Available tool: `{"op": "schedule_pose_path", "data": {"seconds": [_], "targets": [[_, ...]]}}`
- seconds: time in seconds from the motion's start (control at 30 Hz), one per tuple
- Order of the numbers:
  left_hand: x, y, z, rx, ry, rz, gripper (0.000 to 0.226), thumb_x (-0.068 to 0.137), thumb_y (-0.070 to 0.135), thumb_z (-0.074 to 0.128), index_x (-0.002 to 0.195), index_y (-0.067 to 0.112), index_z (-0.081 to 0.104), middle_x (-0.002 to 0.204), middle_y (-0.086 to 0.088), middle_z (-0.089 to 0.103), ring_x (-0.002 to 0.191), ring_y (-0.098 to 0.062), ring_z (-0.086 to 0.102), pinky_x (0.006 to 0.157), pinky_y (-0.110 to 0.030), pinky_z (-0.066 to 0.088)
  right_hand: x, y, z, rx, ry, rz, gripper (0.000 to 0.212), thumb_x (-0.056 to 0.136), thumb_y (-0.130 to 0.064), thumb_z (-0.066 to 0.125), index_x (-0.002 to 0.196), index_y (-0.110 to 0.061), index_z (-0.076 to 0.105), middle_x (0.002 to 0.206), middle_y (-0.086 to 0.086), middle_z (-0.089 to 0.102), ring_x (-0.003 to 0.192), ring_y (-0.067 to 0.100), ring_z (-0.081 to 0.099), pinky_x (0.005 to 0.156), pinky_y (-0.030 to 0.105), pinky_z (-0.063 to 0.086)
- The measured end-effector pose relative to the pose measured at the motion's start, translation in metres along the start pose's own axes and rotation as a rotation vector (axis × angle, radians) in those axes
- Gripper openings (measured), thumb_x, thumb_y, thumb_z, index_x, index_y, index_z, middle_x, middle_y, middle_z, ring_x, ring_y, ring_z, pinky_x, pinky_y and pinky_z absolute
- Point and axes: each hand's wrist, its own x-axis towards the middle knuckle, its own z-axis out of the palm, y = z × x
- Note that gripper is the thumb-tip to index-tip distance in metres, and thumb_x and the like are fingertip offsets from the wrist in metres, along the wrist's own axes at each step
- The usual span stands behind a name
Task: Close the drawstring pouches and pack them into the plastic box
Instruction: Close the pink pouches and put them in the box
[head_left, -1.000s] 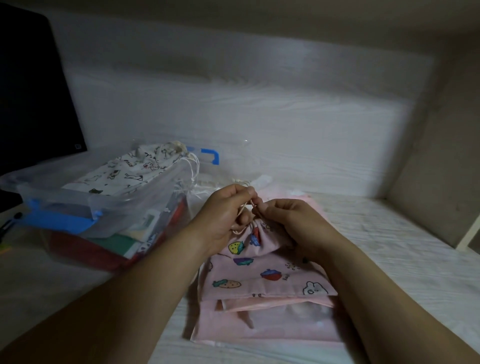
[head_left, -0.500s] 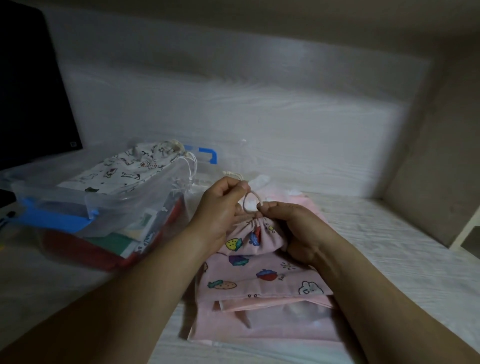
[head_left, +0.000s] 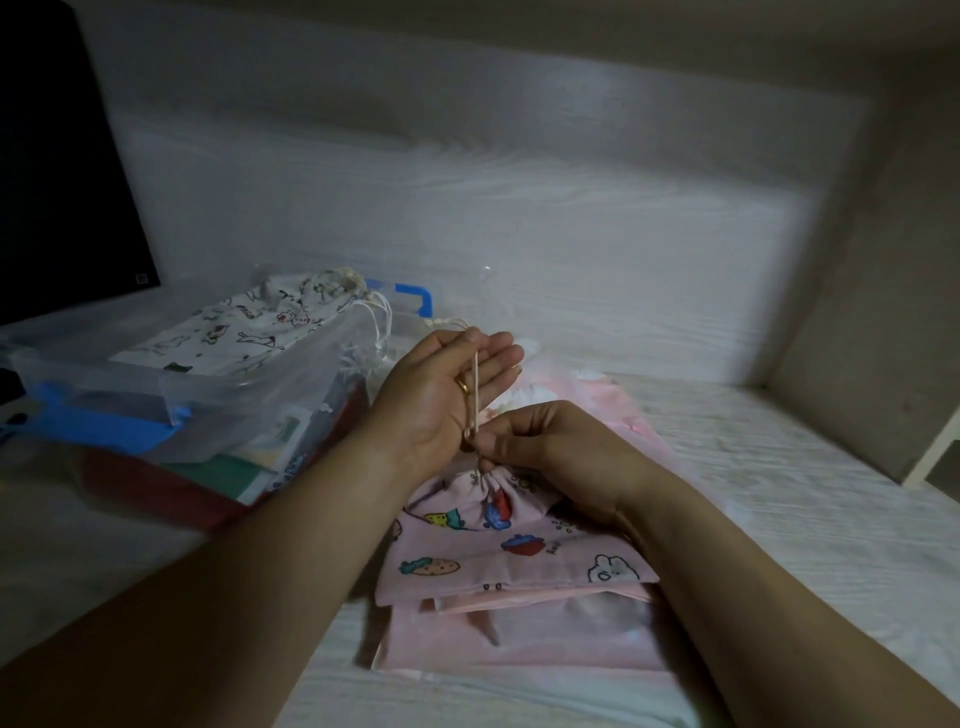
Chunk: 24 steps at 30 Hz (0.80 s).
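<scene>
A pink drawstring pouch (head_left: 498, 540) with cartoon prints lies on top of a stack of other pink pouches (head_left: 519, 639). Its mouth is gathered tight. My right hand (head_left: 550, 447) pinches that gathered neck. My left hand (head_left: 441, 395) is raised above it and holds the cream drawstring (head_left: 474, 384) at its upper end, with the cord stretched taut down across the palm. To the left stands the clear plastic box (head_left: 104, 374) with blue clips. A white printed pouch (head_left: 249, 327) lies on top of several folded items inside the box.
A blue handle (head_left: 415, 299) sticks out at the box's far right corner. A dark screen (head_left: 52, 182) stands at the back left. White wood-grain panels close off the back, and a beige side wall (head_left: 857, 312) stands on the right.
My left hand has risen and drawn the cord out longer, cinching the pouch mouth. My right hand has stayed on the neck.
</scene>
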Motion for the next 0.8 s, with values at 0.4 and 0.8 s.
{"op": "schedule_pose_path", "data": {"seconds": [0.4,0.8], "targets": [[-0.011,-0.006,-0.010,1.267,-0.153,0.170,0.035,0.106,0.055,0.042,0.128,0.035,0.060,0.111,0.007,0.071,0.101,-0.012,0.068,0.096,-0.042,0.055,-0.004,0.000,-0.006,0.268,0.113,0.050,0.024,0.098,-0.006,0.063,0.103,0.016,0.070,0.102,0.038,0.071,0.093,0.045,0.070,0.090,0.053,0.057],[-0.015,0.012,-0.015,1.231,-0.131,0.000,0.023,0.099,0.027,0.067,0.080,0.015,0.070,0.060,0.014,0.059,0.052,0.001,0.049,0.052,-0.015,0.038,0.000,-0.001,-0.016,0.182,0.301,0.011,0.024,0.092,-0.004,0.072,0.069,-0.011,0.069,0.077,0.015,0.070,0.069,0.024,0.065,0.062,0.029,0.054]]}}
